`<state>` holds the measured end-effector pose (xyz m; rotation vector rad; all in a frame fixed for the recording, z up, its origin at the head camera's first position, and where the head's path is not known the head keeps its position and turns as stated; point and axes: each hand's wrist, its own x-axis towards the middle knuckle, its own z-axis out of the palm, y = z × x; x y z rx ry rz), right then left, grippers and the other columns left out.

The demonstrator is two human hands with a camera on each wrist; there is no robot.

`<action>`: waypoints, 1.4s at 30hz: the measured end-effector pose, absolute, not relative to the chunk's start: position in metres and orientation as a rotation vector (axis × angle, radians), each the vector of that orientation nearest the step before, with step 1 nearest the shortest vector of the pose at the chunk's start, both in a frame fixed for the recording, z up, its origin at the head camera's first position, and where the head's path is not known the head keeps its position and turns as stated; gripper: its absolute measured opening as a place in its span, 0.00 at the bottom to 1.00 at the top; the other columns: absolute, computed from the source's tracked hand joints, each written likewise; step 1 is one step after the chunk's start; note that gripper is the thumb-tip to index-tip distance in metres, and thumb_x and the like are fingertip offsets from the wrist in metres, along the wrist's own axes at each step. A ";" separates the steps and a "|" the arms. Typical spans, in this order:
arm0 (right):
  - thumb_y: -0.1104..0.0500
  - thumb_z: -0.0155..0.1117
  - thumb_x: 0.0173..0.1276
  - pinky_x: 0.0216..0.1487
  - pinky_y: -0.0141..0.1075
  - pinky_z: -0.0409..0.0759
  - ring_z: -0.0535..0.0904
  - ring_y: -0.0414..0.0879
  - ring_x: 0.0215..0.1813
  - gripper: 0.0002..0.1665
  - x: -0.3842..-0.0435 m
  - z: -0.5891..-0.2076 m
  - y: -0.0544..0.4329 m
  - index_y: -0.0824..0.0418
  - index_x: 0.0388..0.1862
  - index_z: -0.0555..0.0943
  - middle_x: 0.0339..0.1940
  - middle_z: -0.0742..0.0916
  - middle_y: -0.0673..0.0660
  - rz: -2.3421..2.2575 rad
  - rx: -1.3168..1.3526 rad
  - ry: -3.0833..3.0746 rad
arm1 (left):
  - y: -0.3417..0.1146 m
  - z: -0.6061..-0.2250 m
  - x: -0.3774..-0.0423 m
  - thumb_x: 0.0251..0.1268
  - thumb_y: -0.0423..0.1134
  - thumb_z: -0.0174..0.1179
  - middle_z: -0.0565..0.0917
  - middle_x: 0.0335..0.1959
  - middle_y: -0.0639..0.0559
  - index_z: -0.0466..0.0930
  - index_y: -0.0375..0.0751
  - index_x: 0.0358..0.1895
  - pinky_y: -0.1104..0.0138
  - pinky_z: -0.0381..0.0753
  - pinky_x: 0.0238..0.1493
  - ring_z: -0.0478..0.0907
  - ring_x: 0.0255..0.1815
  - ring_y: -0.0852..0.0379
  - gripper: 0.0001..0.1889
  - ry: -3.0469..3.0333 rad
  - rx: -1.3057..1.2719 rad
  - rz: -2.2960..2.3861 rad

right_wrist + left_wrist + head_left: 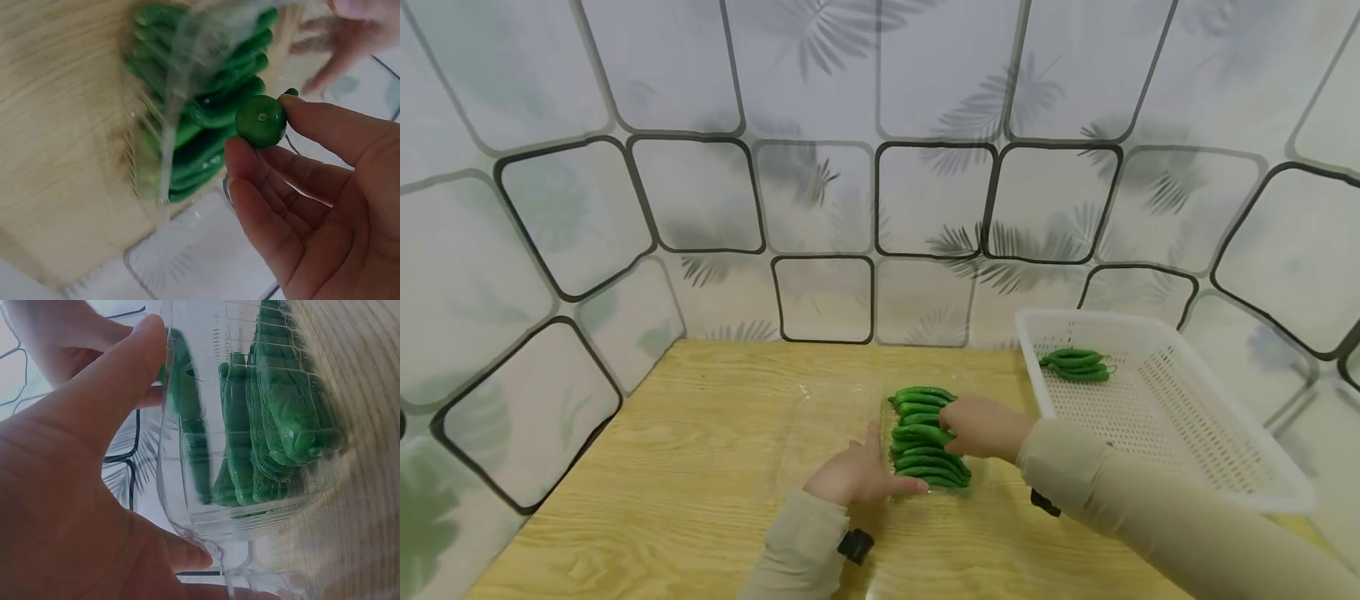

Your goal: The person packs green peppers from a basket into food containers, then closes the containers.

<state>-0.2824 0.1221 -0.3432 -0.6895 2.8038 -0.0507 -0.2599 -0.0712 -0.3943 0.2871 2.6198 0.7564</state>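
My right hand (987, 427) pinches a green pepper (261, 121) between thumb and fingers, over the clear plastic box. In the right wrist view its rounded end faces the camera. Several green peppers (928, 462) lie side by side in the box (275, 515). My left hand (853, 473) is spread at the box's near left corner, its thumb along the near rim and its fingers by the left side. In the left wrist view the thumb touches the rim, and a fingertip is at the edge where the lid joins.
The clear lid (820, 433) lies folded out to the left on the wooden table (647, 483). To the right stands a white perforated basket (1232, 408) with several green peppers (1075, 364) in its far left corner. A patterned wall (820, 192) rises behind the table.
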 end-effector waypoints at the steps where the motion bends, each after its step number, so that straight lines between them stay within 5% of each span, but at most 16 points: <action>1: 0.59 0.69 0.59 0.43 0.43 0.79 0.81 0.49 0.41 0.11 -0.283 -0.346 0.121 0.62 0.39 0.81 0.39 0.84 0.55 -0.039 -0.692 2.801 | -0.071 -0.394 -0.260 0.40 0.73 0.62 0.58 0.65 0.22 0.37 0.36 0.74 0.41 0.68 0.53 0.64 0.60 0.28 0.65 2.619 0.286 0.757; 8: 0.57 0.70 0.59 0.31 0.38 0.74 0.74 0.42 0.27 0.10 -0.289 -0.364 0.116 0.56 0.27 0.76 0.22 0.77 0.48 0.062 -0.680 2.807 | -0.069 -0.393 -0.260 0.41 0.73 0.62 0.58 0.64 0.21 0.38 0.36 0.74 0.43 0.70 0.52 0.66 0.59 0.29 0.65 2.630 0.281 0.735; 19: 0.64 0.65 0.61 0.41 0.44 0.79 0.80 0.52 0.39 0.07 -0.293 -0.374 0.118 0.63 0.38 0.79 0.33 0.83 0.58 0.151 -0.596 2.874 | -0.069 -0.393 -0.260 0.42 0.72 0.61 0.57 0.65 0.22 0.37 0.36 0.74 0.42 0.68 0.54 0.64 0.60 0.28 0.64 2.629 0.277 0.734; 32: 0.64 0.64 0.62 0.33 0.42 0.80 0.80 0.49 0.33 0.02 -0.291 -0.373 0.114 0.60 0.32 0.78 0.28 0.82 0.55 0.175 -0.532 2.903 | -0.067 -0.390 -0.260 0.42 0.72 0.62 0.57 0.65 0.22 0.38 0.36 0.74 0.42 0.67 0.55 0.63 0.61 0.28 0.64 2.615 0.272 0.735; 42: 0.56 0.65 0.64 0.34 0.43 0.78 0.78 0.48 0.32 0.12 -0.303 -0.331 0.141 0.64 0.37 0.77 0.32 0.82 0.57 -0.083 -0.552 2.958 | -0.068 -0.393 -0.259 0.40 0.72 0.62 0.58 0.64 0.21 0.37 0.34 0.74 0.42 0.67 0.55 0.64 0.60 0.28 0.66 2.625 0.277 0.761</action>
